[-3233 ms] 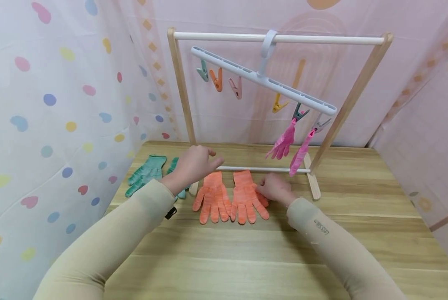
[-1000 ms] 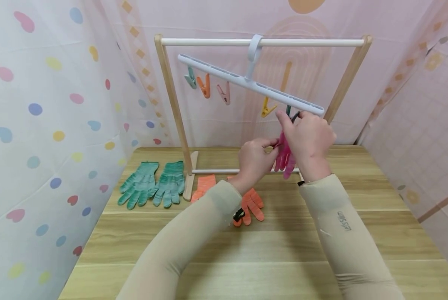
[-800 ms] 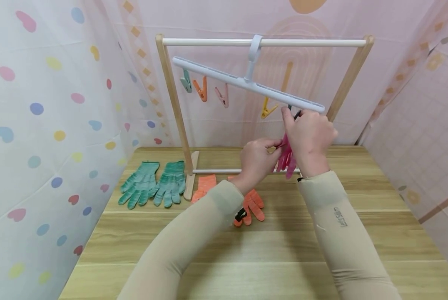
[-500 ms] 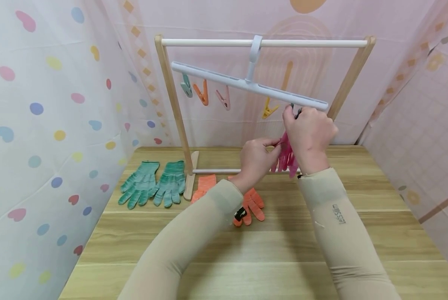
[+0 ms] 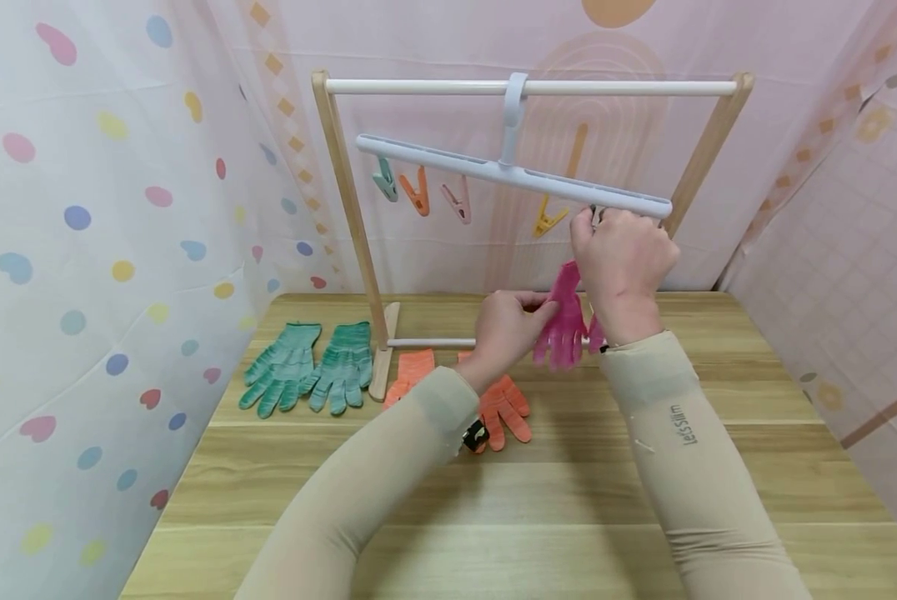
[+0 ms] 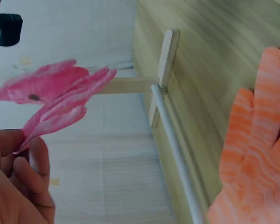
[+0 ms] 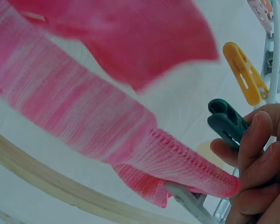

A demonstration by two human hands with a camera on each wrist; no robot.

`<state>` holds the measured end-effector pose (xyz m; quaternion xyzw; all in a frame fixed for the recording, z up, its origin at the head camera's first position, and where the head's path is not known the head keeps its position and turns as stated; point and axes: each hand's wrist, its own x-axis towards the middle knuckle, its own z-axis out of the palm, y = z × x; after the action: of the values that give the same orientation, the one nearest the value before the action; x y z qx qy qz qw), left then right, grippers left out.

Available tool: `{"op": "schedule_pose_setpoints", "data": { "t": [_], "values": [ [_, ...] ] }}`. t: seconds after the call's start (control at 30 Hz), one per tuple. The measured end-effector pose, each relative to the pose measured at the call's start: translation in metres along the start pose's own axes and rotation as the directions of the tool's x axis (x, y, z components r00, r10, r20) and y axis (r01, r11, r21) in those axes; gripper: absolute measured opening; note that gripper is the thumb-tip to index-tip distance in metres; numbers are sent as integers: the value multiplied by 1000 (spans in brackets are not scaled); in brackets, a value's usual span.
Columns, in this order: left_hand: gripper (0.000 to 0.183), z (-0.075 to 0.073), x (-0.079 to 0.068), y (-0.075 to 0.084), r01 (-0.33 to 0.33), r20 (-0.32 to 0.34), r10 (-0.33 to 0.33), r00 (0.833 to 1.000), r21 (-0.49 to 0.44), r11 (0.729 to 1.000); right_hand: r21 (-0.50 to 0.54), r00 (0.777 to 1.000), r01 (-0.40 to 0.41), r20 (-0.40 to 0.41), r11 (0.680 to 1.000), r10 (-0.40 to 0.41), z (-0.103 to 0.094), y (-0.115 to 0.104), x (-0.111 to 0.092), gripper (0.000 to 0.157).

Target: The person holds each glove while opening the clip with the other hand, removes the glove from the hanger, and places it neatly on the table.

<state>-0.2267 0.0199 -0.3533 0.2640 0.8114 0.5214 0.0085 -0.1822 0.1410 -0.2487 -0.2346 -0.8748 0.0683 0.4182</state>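
My left hand [image 5: 510, 329] pinches the edge of a pink knit glove [image 5: 563, 321], whose fingers hang down. In the right wrist view, this glove's loose cuff [image 7: 177, 42] is apart from the dark green clothespin [image 7: 227, 122]. My right hand [image 5: 624, 258] grips that clothespin just under the right part of the pale blue hanger [image 5: 448, 158]. A second pink glove [image 7: 93, 107] hangs by its cuff from a grey clothespin [image 7: 189, 201]; in the head view my right hand mostly hides it.
The hanger hooks over the white rail [image 5: 418, 86] of a wooden rack [image 5: 347, 183]. Yellow [image 5: 548, 221], pink, orange and mint clothespins hang from it. Two green gloves [image 5: 279, 367] lie at left on the table [image 5: 606, 517]; orange gloves [image 5: 507, 408] lie partly under my left forearm.
Both hands came up from the table to the hanger. The pink glove came out of the dark green clothespin and moved down with my left hand; the hanger's left end dipped.
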Motion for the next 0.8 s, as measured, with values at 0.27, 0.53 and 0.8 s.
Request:
{"op": "schedule_pose_setpoints", "data": {
  "t": [0.27, 0.53, 0.8],
  "values": [
    [28, 0, -2, -20, 189, 133, -177, 975, -82, 979, -3, 998, -40, 50, 999, 40, -2, 2, 0, 63],
    [28, 24, -17, -49, 319, 231, -297, 926, -63, 946, 4, 993, -80, 83, 997, 79, -3, 2, -1, 64],
    [29, 46, -33, -62, 338, 305, -363, 880, 135, 932, 21, 996, -66, 68, 998, 64, -3, 2, 0, 65]
  ]
}}
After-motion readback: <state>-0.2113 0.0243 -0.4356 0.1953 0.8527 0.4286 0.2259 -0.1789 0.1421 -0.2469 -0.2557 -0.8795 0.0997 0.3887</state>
